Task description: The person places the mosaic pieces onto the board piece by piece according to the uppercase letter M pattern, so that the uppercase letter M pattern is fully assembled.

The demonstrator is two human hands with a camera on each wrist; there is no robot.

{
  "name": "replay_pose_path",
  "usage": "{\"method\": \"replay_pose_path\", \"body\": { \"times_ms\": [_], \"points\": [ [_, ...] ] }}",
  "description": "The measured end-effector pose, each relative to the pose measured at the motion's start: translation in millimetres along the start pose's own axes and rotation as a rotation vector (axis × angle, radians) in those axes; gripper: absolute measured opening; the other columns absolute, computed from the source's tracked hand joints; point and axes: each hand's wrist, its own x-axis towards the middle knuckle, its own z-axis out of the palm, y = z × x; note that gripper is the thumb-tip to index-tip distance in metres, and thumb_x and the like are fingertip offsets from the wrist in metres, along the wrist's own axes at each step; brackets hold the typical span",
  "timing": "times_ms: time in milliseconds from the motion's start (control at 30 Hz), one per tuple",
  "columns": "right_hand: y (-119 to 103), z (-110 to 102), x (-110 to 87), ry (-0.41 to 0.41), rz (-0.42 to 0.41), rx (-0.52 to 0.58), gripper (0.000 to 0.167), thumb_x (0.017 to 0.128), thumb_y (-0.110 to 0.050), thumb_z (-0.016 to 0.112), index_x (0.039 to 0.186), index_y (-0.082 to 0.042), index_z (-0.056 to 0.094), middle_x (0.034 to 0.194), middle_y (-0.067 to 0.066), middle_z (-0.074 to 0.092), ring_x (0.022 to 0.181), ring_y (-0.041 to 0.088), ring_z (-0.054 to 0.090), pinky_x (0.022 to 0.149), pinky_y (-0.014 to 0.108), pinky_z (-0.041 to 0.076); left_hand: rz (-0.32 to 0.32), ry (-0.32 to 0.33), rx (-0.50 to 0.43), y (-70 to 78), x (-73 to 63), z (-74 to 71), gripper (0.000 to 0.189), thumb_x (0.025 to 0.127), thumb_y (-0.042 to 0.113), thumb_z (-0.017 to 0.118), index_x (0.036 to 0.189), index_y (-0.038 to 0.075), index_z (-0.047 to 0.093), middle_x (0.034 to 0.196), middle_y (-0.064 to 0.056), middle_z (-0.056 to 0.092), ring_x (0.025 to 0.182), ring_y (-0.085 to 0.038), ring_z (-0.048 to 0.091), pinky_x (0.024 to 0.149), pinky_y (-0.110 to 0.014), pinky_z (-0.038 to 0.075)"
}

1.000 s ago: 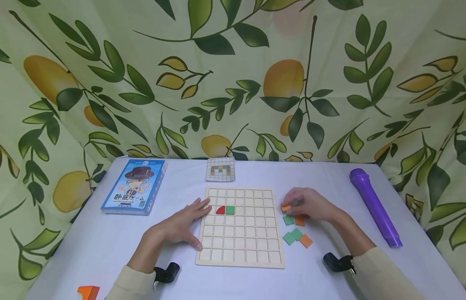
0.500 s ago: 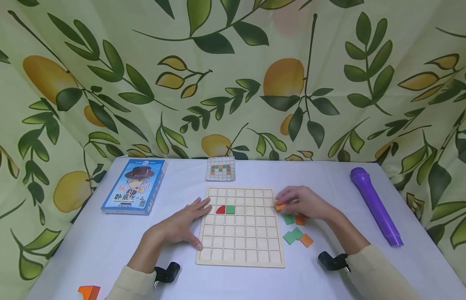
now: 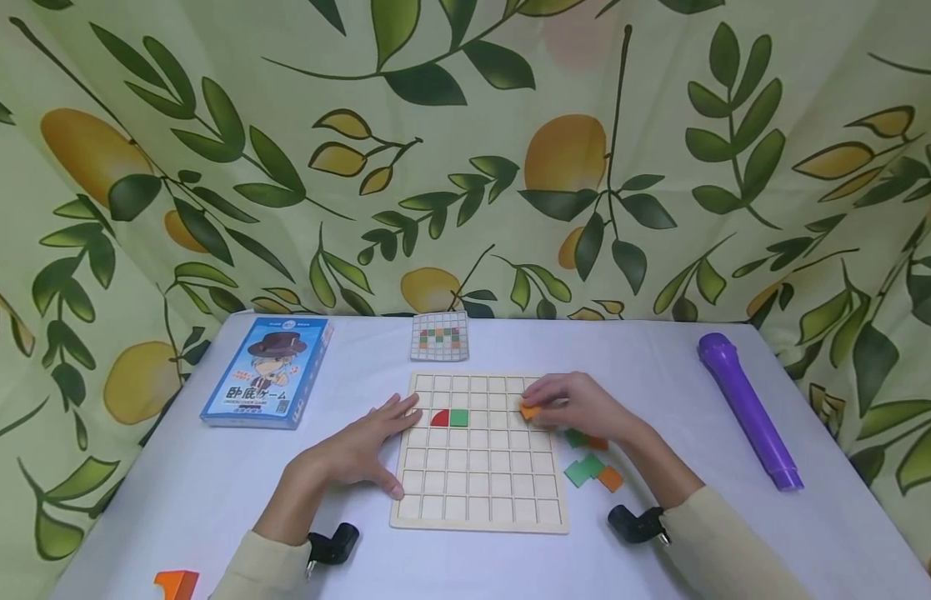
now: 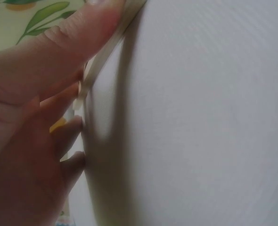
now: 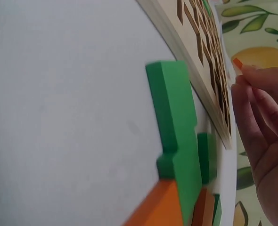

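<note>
On this tabletop (image 3: 645, 358), the person's right hand (image 3: 583, 406) pinches an orange tile (image 3: 528, 411) over the right side of a gridded board (image 3: 480, 461), midway between left and right edges. The left hand (image 3: 360, 446), thumb and fingers apart, touches the board's left side.

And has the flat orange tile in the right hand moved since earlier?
Yes: in the head view, the right hand carried the orange tile left, from beside the pale wooden grid board to over its right side.
</note>
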Motion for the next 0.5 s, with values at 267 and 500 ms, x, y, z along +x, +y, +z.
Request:
{"method": "replay_pose_path", "body": {
  "times_ms": [267,500],
  "points": [
    [-13.4,15.6,12.6,-0.026,0.019,0.024,0.019,0.086,-0.017,0.081,0.105,-0.019,0.082,0.114,-0.005,0.076,0.116,0.019,0.066,0.104,0.037,0.055,0.004,-0.001,-0.009,-0.7,0.0,0.4,0.114,0.059,0.028,0.097,0.157,0.016,0.041,0.173,0.004,0.019,0.164,-0.029,0.005,0.131,-0.061,0.013],
    [-22.5,26.4,22.7,-0.037,-0.026,0.038,0.018,0.085,-0.019,0.083,0.103,-0.018,0.082,0.109,-0.005,0.076,0.102,0.012,0.066,0.089,0.019,0.055,-0.009,0.004,0.002,-0.4,0.5,0.5,0.114,0.058,0.030,0.098,0.157,0.017,0.041,0.173,0.005,0.019,0.164,-0.030,0.005,0.130,-0.062,0.015]
  ]
}}
